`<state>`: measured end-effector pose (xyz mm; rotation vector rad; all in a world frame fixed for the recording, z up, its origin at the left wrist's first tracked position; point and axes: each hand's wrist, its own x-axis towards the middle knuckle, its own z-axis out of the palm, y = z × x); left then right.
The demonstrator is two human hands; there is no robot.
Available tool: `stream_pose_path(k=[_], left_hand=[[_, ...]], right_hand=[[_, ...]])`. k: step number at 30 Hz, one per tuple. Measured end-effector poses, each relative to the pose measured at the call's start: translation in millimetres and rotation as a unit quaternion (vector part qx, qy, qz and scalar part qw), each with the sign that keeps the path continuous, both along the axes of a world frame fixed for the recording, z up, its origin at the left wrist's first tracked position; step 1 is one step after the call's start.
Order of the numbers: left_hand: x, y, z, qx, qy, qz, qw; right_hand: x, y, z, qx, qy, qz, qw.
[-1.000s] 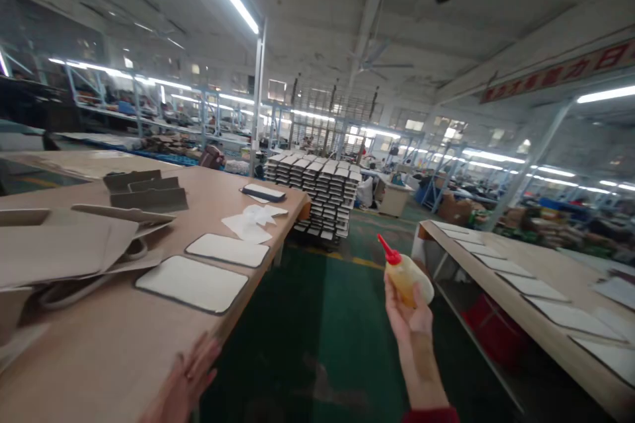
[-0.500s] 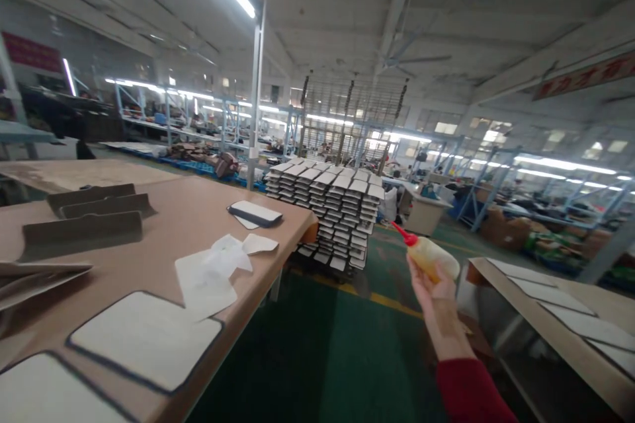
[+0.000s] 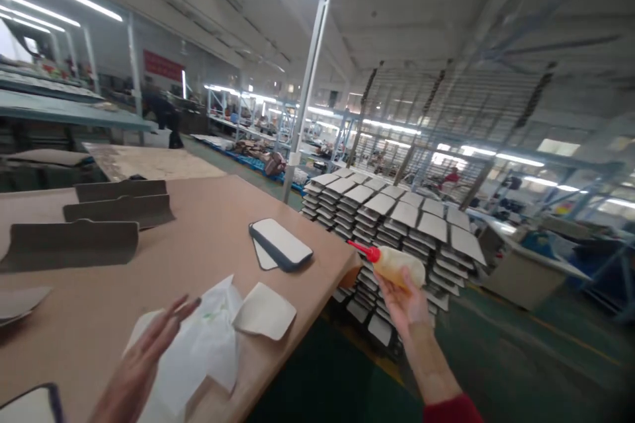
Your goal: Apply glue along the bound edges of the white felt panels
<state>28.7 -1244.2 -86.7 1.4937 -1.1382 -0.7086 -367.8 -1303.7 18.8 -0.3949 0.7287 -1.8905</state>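
Observation:
My right hand (image 3: 404, 301) grips a squeeze bottle (image 3: 399, 266) of yellowish liquid with a red nozzle, held out beyond the table's right edge, nozzle pointing left. Over the brown table (image 3: 213, 211), my left hand (image 3: 143, 360) is stretched out with its fingers extended and nothing in it. Beneath and beside that hand lies a crumpled white plastic bag (image 3: 213, 334). A cream-coloured piece (image 3: 266, 312) rests against the bag's right side. Farther back on the table, a dark-edged white pad (image 3: 284, 242) lies across another flat white piece.
Curved dark grey panels (image 3: 74, 243) stand on the table's left part. Past its far right corner rises a rack stacked with white panels (image 3: 381, 203). A metal post (image 3: 310, 79) stands behind the table. Green floor (image 3: 307, 370) runs along the right.
The view has swung left and nearer the table. My left hand has come into view over the white bag. The bottle, still in my right hand, now appears nearer the table corner.

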Motion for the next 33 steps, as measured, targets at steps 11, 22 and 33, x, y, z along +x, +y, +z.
stream_pose_path(k=[11,22,33], left_hand=[[-130.2,-153.1,-38.0,0.022,-0.226,-0.123,0.966],[-210.7,-370.1,-100.2,0.275,-0.368,0.061,0.886],[-204.1,-364.7,-144.1,0.191,-0.273,0.129,0.934]], right_hand=[[11.4,-262.5,-114.1,0.043,0.085,0.206,0.974],[62.3,-498.4,-164.0,0.009,0.157,0.39,0.907],[3.1,-476.3,-203.9,0.103,0.187,0.482,0.85]])
